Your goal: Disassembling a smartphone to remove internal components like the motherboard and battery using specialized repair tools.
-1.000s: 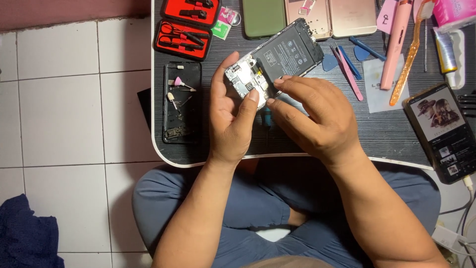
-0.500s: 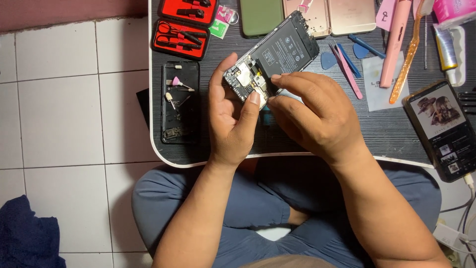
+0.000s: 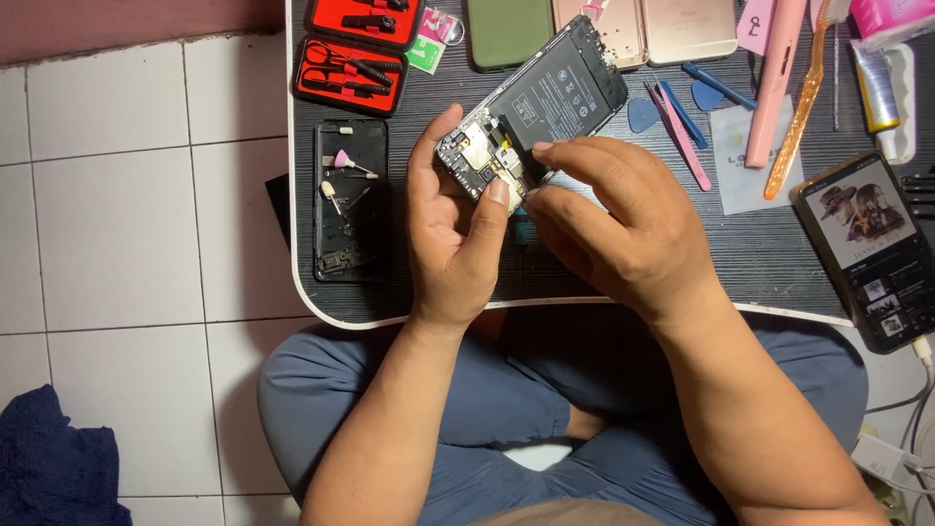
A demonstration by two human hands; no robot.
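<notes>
An opened smartphone [image 3: 541, 112], its back cover off, is being held just above a dark lap table [image 3: 750, 263], tilted so the exposed circuit board faces the head camera. It is being gripped at its lower end by the left hand [image 3: 453, 234], fingers curled behind the frame and thumb pressed on the board's edge, apparently to steady it. The right hand [image 3: 623, 229] is being held half-closed over the board, its fingertips [image 3: 545, 151] pinched at the components; whether anything is being grasped there cannot be told. The phone's long axis is running diagonally, the battery end pointing up and to the right. A red tool case [image 3: 351, 73] and a black parts tray [image 3: 349, 200] are being kept close by on the left, seemingly for easy reach.
</notes>
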